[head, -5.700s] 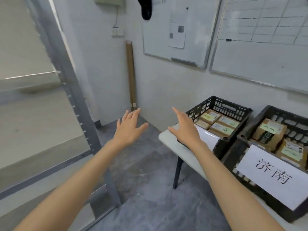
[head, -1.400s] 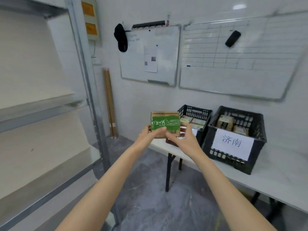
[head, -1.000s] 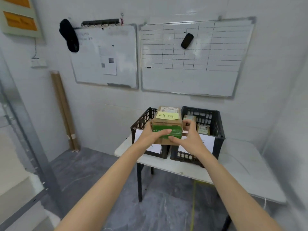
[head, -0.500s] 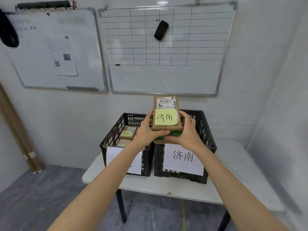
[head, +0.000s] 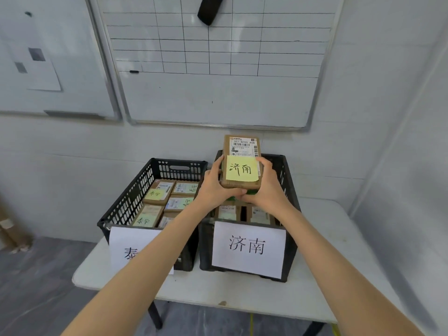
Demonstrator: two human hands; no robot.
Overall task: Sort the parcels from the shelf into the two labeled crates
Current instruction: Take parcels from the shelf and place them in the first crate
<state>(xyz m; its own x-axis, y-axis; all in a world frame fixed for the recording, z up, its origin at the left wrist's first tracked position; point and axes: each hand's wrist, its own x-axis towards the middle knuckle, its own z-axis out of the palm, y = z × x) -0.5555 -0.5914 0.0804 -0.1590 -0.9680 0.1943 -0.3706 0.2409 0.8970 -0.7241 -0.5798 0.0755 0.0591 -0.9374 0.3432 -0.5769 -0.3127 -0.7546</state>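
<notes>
At the left we read 泰 on the white sign (head: 126,248) of the left black crate (head: 131,200); a forearm hides the rest. Inside we count at least five cardboard parcels (head: 157,192), two with yellow notes (head: 155,194) reading 泰安. The left hand (head: 214,187) and right hand (head: 269,190) grip one brown parcel (head: 242,184) by its sides, fingers curled round it, over the right crate (head: 287,183). Its sticky note (head: 241,169) says 济南; its shipping label (head: 243,145) reads 507 N705 A68. That crate's front sign (head: 247,248) also says 济南, and two stowed parcels (head: 228,212) show inside.
</notes>
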